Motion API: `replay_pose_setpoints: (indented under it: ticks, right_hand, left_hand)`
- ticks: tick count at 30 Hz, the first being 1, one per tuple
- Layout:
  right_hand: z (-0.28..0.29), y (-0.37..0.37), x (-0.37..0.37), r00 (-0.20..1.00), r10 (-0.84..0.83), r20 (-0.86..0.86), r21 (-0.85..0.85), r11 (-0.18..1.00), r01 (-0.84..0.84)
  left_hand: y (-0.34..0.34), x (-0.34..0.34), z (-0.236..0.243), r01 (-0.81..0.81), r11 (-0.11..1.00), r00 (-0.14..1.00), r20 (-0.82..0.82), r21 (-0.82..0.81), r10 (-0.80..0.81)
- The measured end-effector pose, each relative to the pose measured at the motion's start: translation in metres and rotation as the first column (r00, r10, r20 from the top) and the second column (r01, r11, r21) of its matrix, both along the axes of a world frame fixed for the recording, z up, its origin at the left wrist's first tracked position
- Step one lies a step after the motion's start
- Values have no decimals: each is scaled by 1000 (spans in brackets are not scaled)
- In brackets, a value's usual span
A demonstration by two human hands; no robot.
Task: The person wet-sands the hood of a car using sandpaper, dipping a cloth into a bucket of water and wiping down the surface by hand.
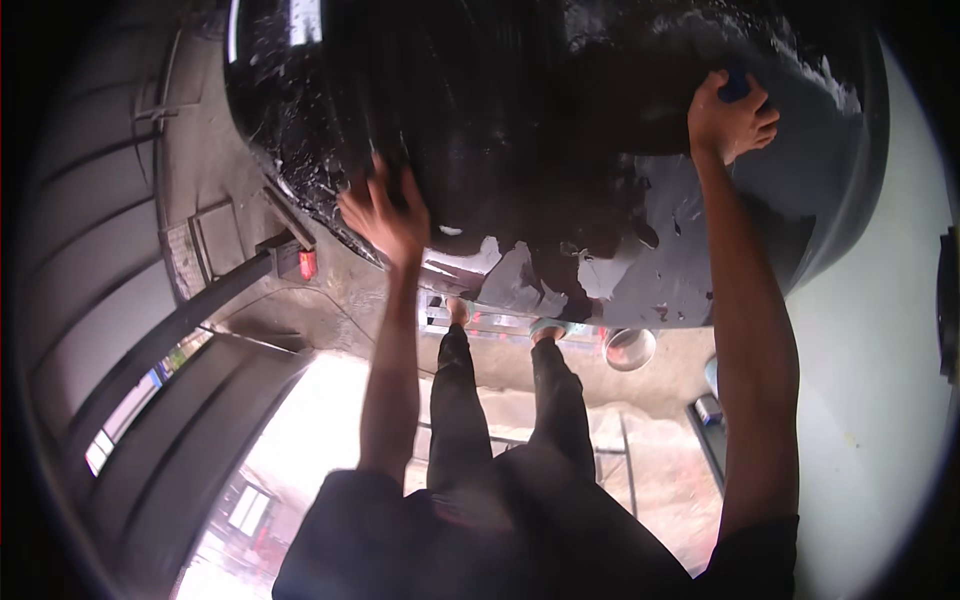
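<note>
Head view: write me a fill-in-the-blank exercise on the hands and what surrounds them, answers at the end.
The right hand grips a small object coloured ____.
The left hand is over the dark panel and holds ____.
The round container is nearer the person's ____ foot.
Missing words: blue; nothing; right.

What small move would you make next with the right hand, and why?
Probably slide the right hand and its blue object slightly down the dark curved surface: they are at its upper right, while ragged grey patches show along its near edge. The left hand is spread, apparently against the same surface.
</note>
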State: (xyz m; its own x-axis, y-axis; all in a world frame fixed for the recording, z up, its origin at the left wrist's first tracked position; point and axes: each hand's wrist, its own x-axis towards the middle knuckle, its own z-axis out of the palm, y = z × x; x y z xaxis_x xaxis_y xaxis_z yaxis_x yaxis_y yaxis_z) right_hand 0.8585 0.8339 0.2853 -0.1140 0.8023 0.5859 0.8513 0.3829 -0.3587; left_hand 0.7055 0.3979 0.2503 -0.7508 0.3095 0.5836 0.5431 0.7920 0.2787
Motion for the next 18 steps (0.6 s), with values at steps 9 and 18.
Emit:
replay_pose_setpoints:
  ticks: [9,18]
  right_hand:
    - [-6,7,6,996,83,-25,9,997,-83]
    - [6,-6,11,982,167,-86,-142,974,-178]
  left_hand:
    - [-10,-12,4,-15,996,999,45,-83,19]
    - [-37,37,0,-3,998,999,-47,58,6]
